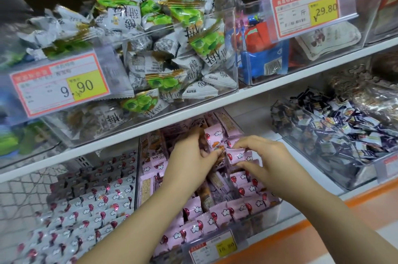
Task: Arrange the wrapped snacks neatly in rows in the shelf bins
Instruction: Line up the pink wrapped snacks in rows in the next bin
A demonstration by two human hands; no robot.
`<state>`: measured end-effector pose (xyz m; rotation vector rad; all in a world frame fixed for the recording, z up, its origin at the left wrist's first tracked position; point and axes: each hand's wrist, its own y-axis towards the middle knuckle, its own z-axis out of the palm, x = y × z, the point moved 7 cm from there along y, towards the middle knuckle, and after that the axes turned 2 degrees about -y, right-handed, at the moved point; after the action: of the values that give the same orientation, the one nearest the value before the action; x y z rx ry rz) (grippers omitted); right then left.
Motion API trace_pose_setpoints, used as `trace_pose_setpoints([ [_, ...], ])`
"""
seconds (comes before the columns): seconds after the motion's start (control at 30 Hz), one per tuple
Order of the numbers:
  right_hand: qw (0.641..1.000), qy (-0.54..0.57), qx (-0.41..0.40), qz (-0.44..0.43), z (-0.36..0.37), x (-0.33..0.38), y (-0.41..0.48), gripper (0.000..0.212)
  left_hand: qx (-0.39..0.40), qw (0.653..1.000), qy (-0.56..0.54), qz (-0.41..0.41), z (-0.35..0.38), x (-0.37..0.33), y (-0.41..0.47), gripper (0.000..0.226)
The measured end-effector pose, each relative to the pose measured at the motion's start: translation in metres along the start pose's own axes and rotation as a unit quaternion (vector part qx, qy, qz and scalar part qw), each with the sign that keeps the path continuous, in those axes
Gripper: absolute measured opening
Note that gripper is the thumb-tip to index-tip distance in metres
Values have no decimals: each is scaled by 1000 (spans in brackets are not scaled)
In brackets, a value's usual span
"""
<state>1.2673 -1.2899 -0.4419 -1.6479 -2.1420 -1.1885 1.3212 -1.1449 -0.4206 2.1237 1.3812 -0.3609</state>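
1. The pink wrapped snacks point(224, 213) fill a clear bin point(137, 186) on the lower shelf, in the middle of the view. Near the front they stand in overlapping rows. Farther back they lie jumbled, some turned to show brown or printed backs.
2. The left hand point(189, 156) reaches into the far middle of that bin, its fingers curled round a few of the pink wrapped snacks.
3. The right hand point(267, 160) is just right of it, with thumb and forefinger pinching one of the pink wrapped snacks. The fingertips of the two hands nearly meet.
4. A yellow price tag reading 16.80 point(213, 249) sits on the bin's near wall.
5. In the bin to the left, white wrapped snacks point(97, 205) with the same balloon print lie in neat rows.
6. To the right, a slanted clear bin holds small dark wrapped sweets point(336, 132) in a loose heap.
7. On the upper shelf point(280, 85), a bin of green-and-white packets point(163, 52) carries a 9.90 tag point(62, 86). Farther right, a 29.80 tag point(305, 9) fronts a bin with blue and red packets point(258, 48).
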Motion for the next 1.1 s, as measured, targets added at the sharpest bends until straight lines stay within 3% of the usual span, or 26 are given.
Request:
trace_pose_setpoints([
  [0.1, 1000, -1, -1, 1, 0, 0, -1, 30, -11, 1000, -16, -9, -5, 1, 2, 40],
  [0.2, 1000, 3, -5, -10, 0, 0, -1, 30, 4, 1000, 3, 1, 2, -4, 0, 35],
  [0.37, 1000, 6, -20, -12, 0, -2, -1, 32, 129, 991, -39, -22, 34, 2, 3, 33],
  [0.47, 999, -6, -32, -30, 4, -2, 1, 35, 233, 962, -125, -65, 44, 4, -1, 39],
  [0.57, 994, -88, -56, -29, 11, -3, 3, 27, 290, 906, -266, -153, 49, 9, -8, 32],
  [0.6, 990, -123, -60, -31, 14, -2, 3, 24, 303, 902, -266, -154, 51, 10, -9, 32],
  [0.67, 988, -136, -64, -19, 15, -4, 2, 25, 318, 925, -176, -115, 56, 12, -10, 42],
  [0.73, 994, -66, -71, 42, 4, -12, 1, 26, 304, 947, -62, -80, 60, 12, -8, 51],
  [0.8, 989, 13, -80, 127, -9, -29, -5, 30, 288, 954, -16, -77, 67, 13, -6, 53],
  [0.93, 960, 136, -29, 245, -2, -55, -21, 19, 273, 958, -9, -89, 77, 15, -2, 53],
  [1.1, 954, 152, -35, 257, 4, -53, -24, 27, 257, 961, 2, -104, 80, 16, 6, 63],
])
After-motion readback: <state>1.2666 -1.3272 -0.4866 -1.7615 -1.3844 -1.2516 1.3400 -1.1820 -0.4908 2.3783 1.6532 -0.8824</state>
